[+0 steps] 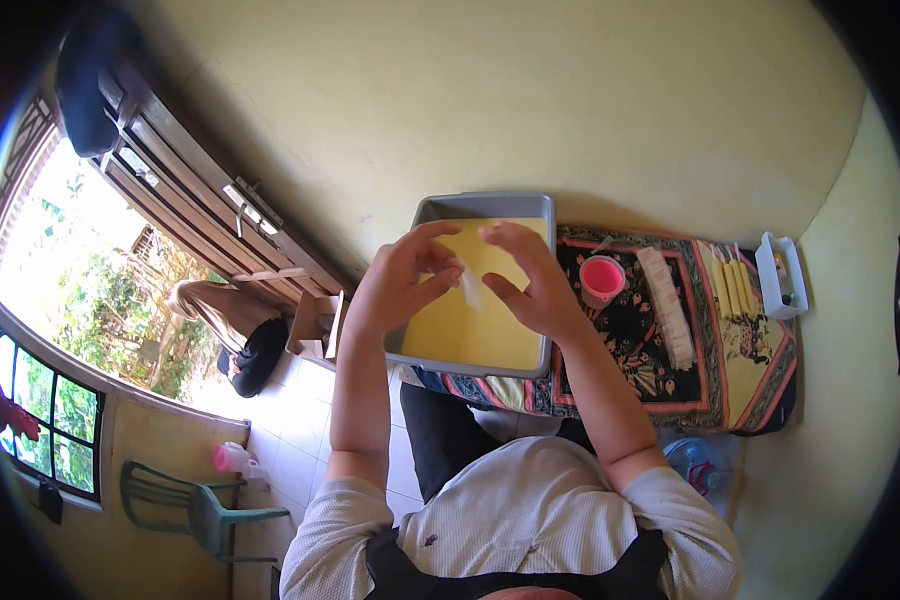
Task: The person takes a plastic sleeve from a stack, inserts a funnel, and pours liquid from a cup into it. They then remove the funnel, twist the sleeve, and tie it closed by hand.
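A thin, whitish, see-through strip (471, 287), blurred, hangs at the fingertips of my left hand (402, 283), whose thumb and fingers are pinched together. Across from it, my right hand (532, 284) is raised with thumb and fingers spread, holding nothing. Both hands are over a grey rectangular tub (542, 352). Inside the tub lies a smooth, flat yellow surface (470, 342), partly hidden by my hands.
Right of the tub, a patterned cloth (705, 405) carries a pink bucket (601, 278), a row of white pieces (667, 308), several yellow sticks (734, 287) and a white basket (781, 277). At left are a green chair (206, 512), a cardboard box (315, 325) and another person's leg (210, 308).
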The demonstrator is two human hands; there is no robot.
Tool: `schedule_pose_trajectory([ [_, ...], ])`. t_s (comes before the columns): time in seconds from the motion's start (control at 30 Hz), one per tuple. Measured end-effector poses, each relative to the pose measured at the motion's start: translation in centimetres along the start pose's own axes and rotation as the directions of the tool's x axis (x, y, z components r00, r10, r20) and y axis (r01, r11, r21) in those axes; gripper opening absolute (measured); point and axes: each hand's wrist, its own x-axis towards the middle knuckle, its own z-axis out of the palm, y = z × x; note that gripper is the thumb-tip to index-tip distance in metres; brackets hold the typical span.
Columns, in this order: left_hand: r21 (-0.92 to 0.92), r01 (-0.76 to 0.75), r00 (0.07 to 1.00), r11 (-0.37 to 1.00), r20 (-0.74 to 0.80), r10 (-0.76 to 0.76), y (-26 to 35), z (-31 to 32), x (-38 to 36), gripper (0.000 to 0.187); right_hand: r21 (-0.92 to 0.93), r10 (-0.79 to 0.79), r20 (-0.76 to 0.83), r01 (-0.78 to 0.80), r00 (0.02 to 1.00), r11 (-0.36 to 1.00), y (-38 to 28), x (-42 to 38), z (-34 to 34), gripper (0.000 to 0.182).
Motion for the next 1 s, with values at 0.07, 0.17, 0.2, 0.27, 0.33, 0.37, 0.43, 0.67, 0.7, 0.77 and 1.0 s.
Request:
schedule_pose_trajectory([
  [0.07,0.145,-0.05,0.998,0.988,0.036,0.046,1.6,0.1,1.1,0.052,0.011,0.025,0.039,-0.025,0.999,1.0,-0.7,0.2,0.3,0.042],
  [0.17,0.139,-0.044,0.999,0.989,-0.005,0.045,2.8,0.8,1.8,0.055,0.062,0.125,-0.004,-0.124,0.992,0.99,-0.9,0.0,0.7,0.031],
  [0.2,0.035,-0.05,0.999,0.998,0.001,0.05,2.4,0.9,2.0,0.055,0.117,0.208,-0.006,-0.206,0.978,0.972,-0.8,-0.3,1.0,0.027],
  [0.27,-0.176,-0.054,0.998,0.983,0.011,0.056,0.6,1.4,2.0,0.055,0.148,0.272,-0.03,-0.264,0.962,0.953,-0.6,-0.6,1.2,0.021],
  [0.33,-0.206,-0.085,0.996,0.975,0.005,0.088,-0.1,1.6,2.0,0.053,0.098,0.233,-0.087,-0.225,0.969,0.97,-0.6,-0.6,1.3,0.017],
  [0.37,-0.221,-0.1,0.995,0.97,0.002,0.103,-0.5,1.7,2.1,0.052,0.192,0.298,-0.062,-0.282,0.953,0.94,-0.5,-0.5,1.3,0.017],
  [0.43,-0.285,-0.162,0.986,0.945,-0.016,0.164,-1.9,1.3,2.4,0.052,0.368,0.416,0.012,-0.391,0.909,0.844,-0.5,-0.5,1.4,0.017],
  [0.67,-0.122,0.004,0.993,0.992,-0.118,-0.019,-3.2,3.9,1.8,0.037,0.34,0.492,0.241,-0.548,0.837,0.765,1.3,-0.5,1.5,0.028],
  [0.7,-0.084,-0.002,0.988,0.996,-0.156,-0.011,-3.5,4.2,1.8,0.032,0.31,0.485,0.246,-0.542,0.839,0.781,1.2,-0.7,1.5,0.028],
  [0.77,-0.008,-0.007,0.973,1.0,-0.232,0.005,-4.5,4.7,1.8,0.024,0.303,0.449,0.166,-0.479,0.878,0.824,1.1,-1.1,2.0,0.026],
  [1.0,-0.089,-0.037,0.972,0.995,-0.232,0.016,-5.8,5.5,1.1,0.016,0.258,0.379,-0.025,-0.36,0.925,0.896,1.6,-1.6,1.6,0.021],
])
